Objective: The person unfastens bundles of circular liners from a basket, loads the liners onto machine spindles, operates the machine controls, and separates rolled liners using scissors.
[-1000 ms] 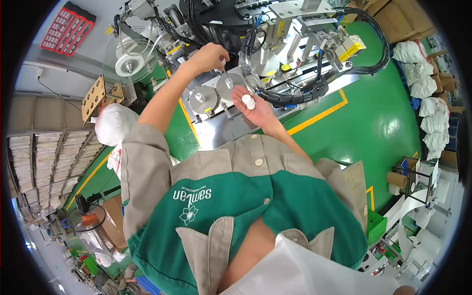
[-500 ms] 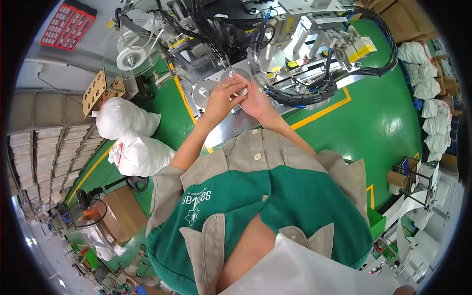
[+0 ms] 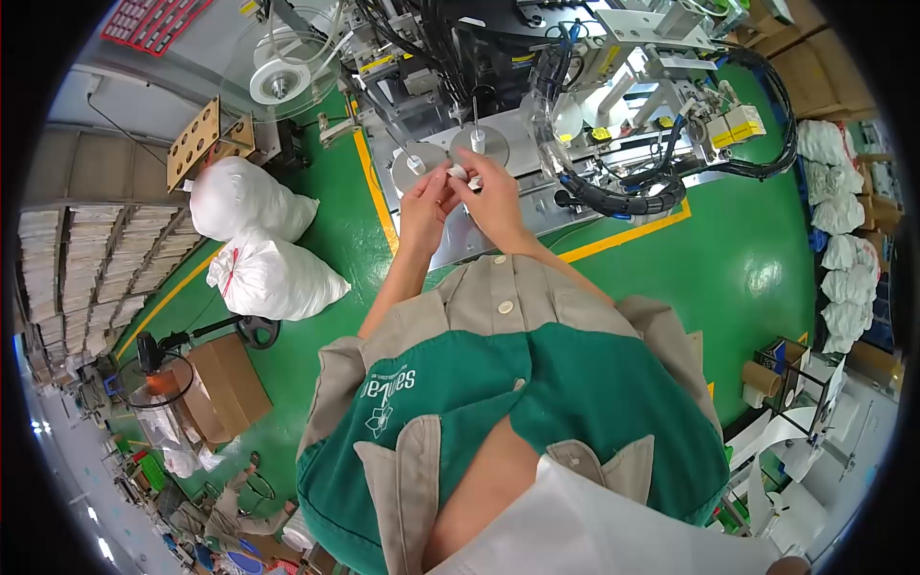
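Observation:
My left hand (image 3: 422, 213) is closed, its fingertips pinched at a small white piece (image 3: 457, 172). Facing it, my right hand (image 3: 493, 203) has thumb and fingers closed on white material at the same spot; whether it is one piece or two, I cannot tell. Just beyond the hands are two round grey plates, a left plate (image 3: 401, 174) and a right plate (image 3: 494, 153). A white fitting (image 3: 415, 164) stands on the left one, and another white fitting (image 3: 477, 137) with a thin rod rises from the right one.
A machine with black cable bundles (image 3: 623, 199) and metal brackets stands ahead and to the right. White sacks (image 3: 283, 276) lie on the green floor at left, near a cardboard box (image 3: 230, 383). A clear reel (image 3: 280, 84) hangs at upper left. Shelving (image 3: 77, 278) lines the left side.
Both hands have drawn back from the right plate toward me, uncovering its white fitting. The white piece is now between the fingertips of both hands. The view has shifted slightly.

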`<action>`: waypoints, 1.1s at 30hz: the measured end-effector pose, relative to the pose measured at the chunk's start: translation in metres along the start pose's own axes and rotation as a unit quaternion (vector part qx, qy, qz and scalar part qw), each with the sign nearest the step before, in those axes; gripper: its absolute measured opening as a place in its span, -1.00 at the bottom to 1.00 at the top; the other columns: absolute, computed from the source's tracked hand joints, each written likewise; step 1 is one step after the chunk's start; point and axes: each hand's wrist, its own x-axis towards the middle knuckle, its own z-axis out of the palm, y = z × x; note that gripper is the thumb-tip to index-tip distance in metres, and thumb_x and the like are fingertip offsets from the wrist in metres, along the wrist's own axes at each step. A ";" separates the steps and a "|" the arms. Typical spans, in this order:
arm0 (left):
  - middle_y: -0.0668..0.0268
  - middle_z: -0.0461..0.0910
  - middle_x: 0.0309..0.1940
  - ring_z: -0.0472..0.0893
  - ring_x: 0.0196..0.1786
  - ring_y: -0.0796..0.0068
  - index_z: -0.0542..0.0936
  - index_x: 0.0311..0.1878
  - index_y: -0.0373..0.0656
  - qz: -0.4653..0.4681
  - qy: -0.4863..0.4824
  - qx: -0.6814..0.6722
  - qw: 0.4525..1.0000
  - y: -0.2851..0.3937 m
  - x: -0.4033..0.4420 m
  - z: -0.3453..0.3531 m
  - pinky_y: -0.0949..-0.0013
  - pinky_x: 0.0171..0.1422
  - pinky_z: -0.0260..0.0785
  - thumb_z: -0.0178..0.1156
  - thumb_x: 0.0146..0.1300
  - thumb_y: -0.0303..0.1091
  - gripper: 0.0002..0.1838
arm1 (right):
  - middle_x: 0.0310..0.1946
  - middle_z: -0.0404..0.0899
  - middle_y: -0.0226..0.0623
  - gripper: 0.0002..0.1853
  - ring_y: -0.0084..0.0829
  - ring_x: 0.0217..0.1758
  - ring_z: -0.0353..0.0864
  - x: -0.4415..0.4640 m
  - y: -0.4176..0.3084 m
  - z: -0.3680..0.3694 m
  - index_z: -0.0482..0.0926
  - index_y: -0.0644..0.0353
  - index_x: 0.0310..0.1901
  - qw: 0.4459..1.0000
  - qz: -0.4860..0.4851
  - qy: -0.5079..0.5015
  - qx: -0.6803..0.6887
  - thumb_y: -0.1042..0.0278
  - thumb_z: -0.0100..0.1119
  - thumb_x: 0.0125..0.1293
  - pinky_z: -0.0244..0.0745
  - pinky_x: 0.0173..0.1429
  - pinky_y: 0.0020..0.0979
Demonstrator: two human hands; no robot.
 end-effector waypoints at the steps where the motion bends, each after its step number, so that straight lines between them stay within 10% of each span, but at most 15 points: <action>1: 0.11 0.58 -0.05 0.61 -0.03 0.34 0.41 0.17 -0.39 0.012 0.009 0.010 1.000 -0.001 -0.001 0.002 0.38 0.04 0.51 0.14 0.32 -0.43 -0.61 | -0.27 0.60 -0.27 -0.49 -0.33 -0.24 0.58 0.000 0.000 0.001 0.50 0.11 0.12 0.999 -0.027 0.003 -0.017 0.48 0.29 0.06 0.47 -0.17 -0.37; 10: 0.19 0.60 -0.11 0.62 -0.08 0.41 0.46 0.12 -0.40 0.151 0.073 0.068 0.984 0.017 0.010 -0.037 0.40 0.00 0.48 0.23 0.24 -0.45 -0.60 | -0.18 0.62 -0.22 -0.57 -0.36 -0.23 0.61 -0.007 -0.010 -0.002 0.46 0.20 0.11 0.991 0.013 -0.086 0.103 0.48 0.22 0.18 0.50 -0.17 -0.40; 19: 0.22 0.65 -0.36 0.60 -0.40 0.57 0.66 -0.10 -0.15 0.192 0.009 0.678 0.709 0.151 0.029 0.001 0.52 -0.20 0.41 0.36 -0.04 -0.47 -0.66 | -0.30 0.64 -0.27 -0.79 -0.57 -0.31 0.61 -0.021 0.015 -0.017 0.55 0.31 -0.06 0.965 0.105 -0.186 0.155 0.52 0.09 0.29 0.50 -0.21 -0.55; 33: 0.11 0.67 -0.28 0.67 -0.23 0.21 0.66 -0.11 -0.16 0.199 -0.154 0.795 0.552 0.159 0.057 0.013 0.27 -0.06 0.48 0.31 -0.08 -0.50 -0.64 | -0.33 0.65 -0.29 -0.79 -0.59 -0.34 0.59 -0.029 0.024 -0.024 0.54 0.30 -0.05 0.969 0.114 -0.184 0.115 0.51 0.11 0.29 0.46 -0.27 -0.54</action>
